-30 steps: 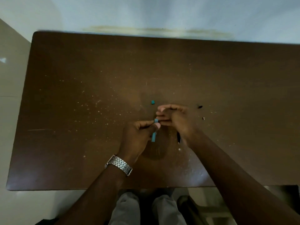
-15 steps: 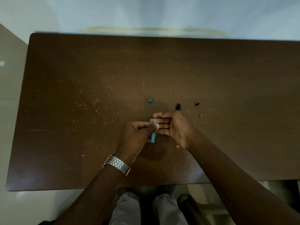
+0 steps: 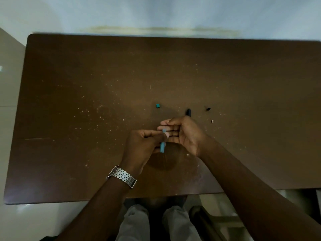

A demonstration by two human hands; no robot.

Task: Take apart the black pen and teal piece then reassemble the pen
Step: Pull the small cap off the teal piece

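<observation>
My left hand (image 3: 144, 143) pinches a slim teal tube (image 3: 162, 147) between thumb and fingers, held roughly upright above the brown table (image 3: 69, 119). My right hand (image 3: 184, 133) is just to its right, palm toward me, fingers curled and touching the tube's top end. A black pen part (image 3: 188, 112) sticks out past the far side of this hand and seems held in it; most of it is hidden. A small teal cap (image 3: 158, 106) lies on the table beyond the hands.
A small black piece (image 3: 208, 109) and a tiny pale metal bit (image 3: 212, 121) lie to the right of my right hand. Pale specks dot the tabletop. The wall runs along the table's far edge; my knees are under its near edge.
The black part that showed below my right hand a second ago now pokes out beyond it. The right hand has turned palm-up against the tube. The left hand has barely moved.
</observation>
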